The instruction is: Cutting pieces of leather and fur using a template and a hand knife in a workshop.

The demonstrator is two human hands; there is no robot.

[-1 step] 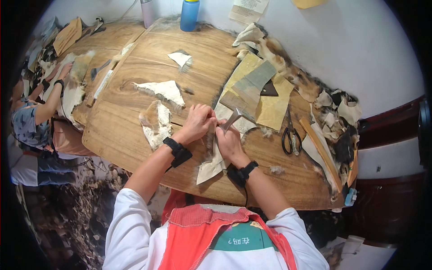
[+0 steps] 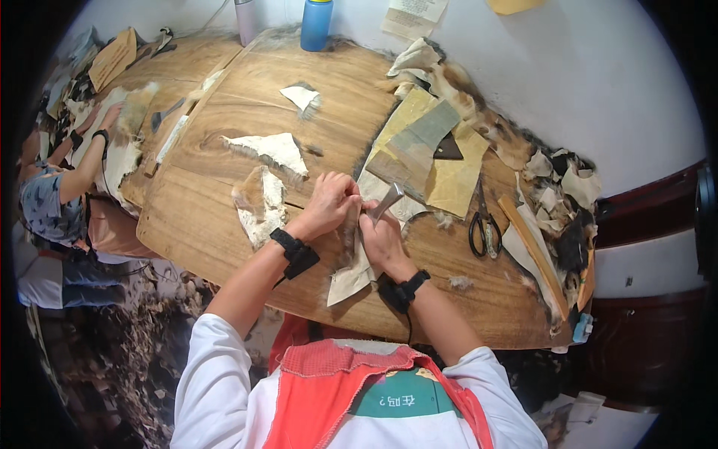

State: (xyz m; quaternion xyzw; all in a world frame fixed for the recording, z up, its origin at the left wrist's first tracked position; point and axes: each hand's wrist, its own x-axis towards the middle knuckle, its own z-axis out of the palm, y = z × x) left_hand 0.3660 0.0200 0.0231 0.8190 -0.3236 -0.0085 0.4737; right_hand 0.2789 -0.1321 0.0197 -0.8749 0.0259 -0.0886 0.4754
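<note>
My left hand is closed, its fingertips pinching the upper edge of a narrow piece of fur pelt. The strip hangs down toward me between my wrists, pale skin side showing at its lower end. Close beside it, my right hand is wrapped round a metal knife-like tool. Its flat, shiny end points up and away from me; the other end is hidden by my fingers. Both hands meet just above the wooden table. To their left lie a pelt scrap and a white triangular one.
Yellow and grey template sheets lie on pelts to the right, near black-handled scissors and a wooden stick. Fur scraps pile along the right edge. A blue bottle stands at the back. Another person's arm is at far left.
</note>
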